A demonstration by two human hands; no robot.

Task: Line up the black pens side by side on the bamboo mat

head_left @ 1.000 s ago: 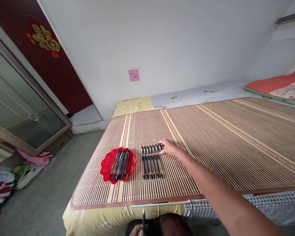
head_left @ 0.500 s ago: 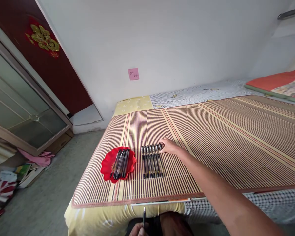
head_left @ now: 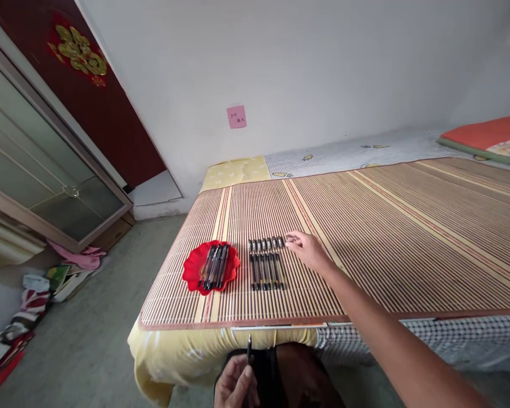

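My left hand [head_left: 237, 381], low in front of my lap, is closed round an uncapped pen [head_left: 249, 350] with its tip upward. On the striped mat, several black pen caps [head_left: 264, 245] stand in a neat row, and below them lies a matching row of uncapped pens [head_left: 267, 272] with clear barrels. My right hand [head_left: 306, 249] is at the right end of the cap row, thumb and fingers pinched; a small dark pen cap seems to be between them, mostly hidden. Left of the rows, a red scalloped plate [head_left: 190, 273] carries several capped pens [head_left: 215, 265].
The bamboo mat [head_left: 365, 249] covers a bed against a white wall with a pink note [head_left: 237, 117]. Folded orange bedding [head_left: 488, 133] lies at the far right. Left of the bed are a glass-panelled door [head_left: 68, 181] and cloths [head_left: 29, 300] on the floor.
The head view has tilted a little, so the scene sits higher and further right. My right hand has shifted slightly right of the cap row's end. My left hand has risen with its pen.
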